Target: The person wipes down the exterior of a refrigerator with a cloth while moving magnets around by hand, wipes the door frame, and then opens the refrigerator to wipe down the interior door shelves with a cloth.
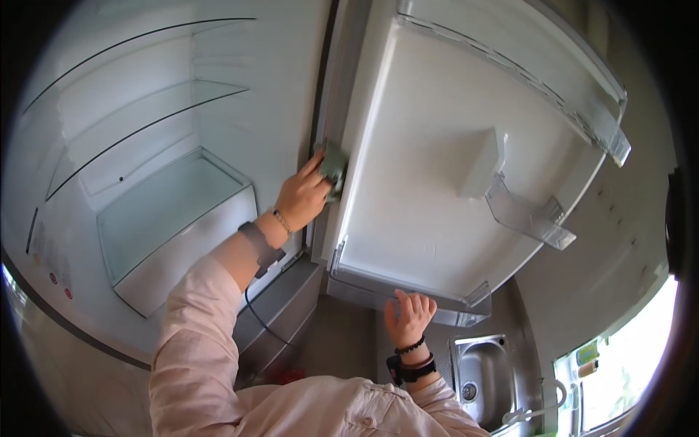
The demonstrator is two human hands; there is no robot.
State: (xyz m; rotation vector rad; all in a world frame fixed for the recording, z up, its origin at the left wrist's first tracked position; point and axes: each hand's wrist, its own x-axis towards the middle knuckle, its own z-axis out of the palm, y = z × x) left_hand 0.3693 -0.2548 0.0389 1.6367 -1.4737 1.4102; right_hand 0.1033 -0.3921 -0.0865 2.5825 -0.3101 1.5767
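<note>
My left hand [302, 198] presses a grey-green cloth [333, 171] against the hinge-side edge of the open fridge door [429, 146], in the narrow strip beside the fridge wall. Its fingers are closed on the cloth. Lower and to the right, my right hand [411, 317] is at the clear bottom door bin [364, 289], with its fingers loosely curved and apart at the bin's front. No object shows in it.
Glass shelves [145, 135] and a white drawer [186, 247] are inside the fridge at left. A grey lower drawer [280, 313] with a dark cable stands below. At the lower right are a steel sink [486, 379] and a bright window [626, 364].
</note>
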